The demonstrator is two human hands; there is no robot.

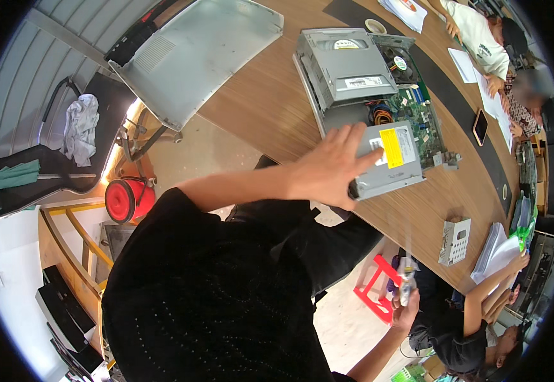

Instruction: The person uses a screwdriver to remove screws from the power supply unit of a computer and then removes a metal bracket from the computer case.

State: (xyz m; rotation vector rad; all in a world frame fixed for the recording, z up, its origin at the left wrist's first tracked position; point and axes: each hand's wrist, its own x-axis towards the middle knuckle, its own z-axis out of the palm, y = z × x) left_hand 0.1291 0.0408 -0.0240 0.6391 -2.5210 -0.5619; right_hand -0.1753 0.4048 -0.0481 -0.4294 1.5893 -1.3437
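Note:
My left hand lies with spread fingers on the near left part of a metal box with yellow and white labels, which looks like a power supply. That box sits at the near side of an opened desktop computer case on the table. Beside it a green circuit board shows, with coloured wires next to it. My right hand is lower, off the table's near edge, closed around a small tool with a clear handle, seemingly a screwdriver; its upper part is blurred.
A large metal cover lies at the far left. On the table are a perforated metal bracket, a phone, a tape roll and papers. A red stool stands below. Other people sit along the right.

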